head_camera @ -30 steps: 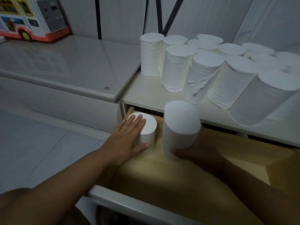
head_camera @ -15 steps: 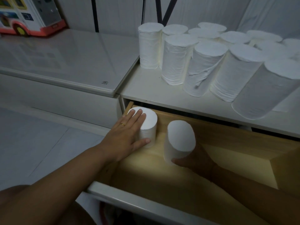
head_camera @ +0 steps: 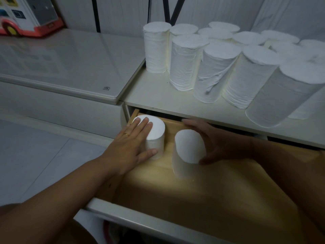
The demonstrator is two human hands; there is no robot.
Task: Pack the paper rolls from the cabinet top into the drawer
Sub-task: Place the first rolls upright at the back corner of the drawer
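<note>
Paper rolls (head_camera: 218, 67) stand packed in rows on the white cabinet top (head_camera: 158, 95), upright and pressed close together, above a pulled-out wooden drawer (head_camera: 202, 194). Two more rolls are already inside that drawer. One roll (head_camera: 154, 136) stands upright in the drawer's far left corner, against the side wall. The person's left hand (head_camera: 133, 145) lies flat over it, fingers stretched across the round top and thumb pressed against the roll's near side; a gold ring (head_camera: 126, 134) shows on one finger. A second roll (head_camera: 189, 154) stands just to the right of the first, a narrow strip of bare wood between them, leaning slightly toward the camera. The right hand (head_camera: 219, 143) cups this roll from its right side, fingers curved round the far edge and thumb at the near rim, so the grip is a loose half-circle against the paper rather than a tight clasp. Both forearms reach in from the bottom of the frame. The drawer's white front edge (head_camera: 140, 219) runs across the foreground, and most of the drawer floor lies bare. To the left, a lower cabinet with a glossy grey top (head_camera: 70, 64) butts against the first, and a red and white toy bus (head_camera: 26, 16) is parked at its far corner beside the wall.
</note>
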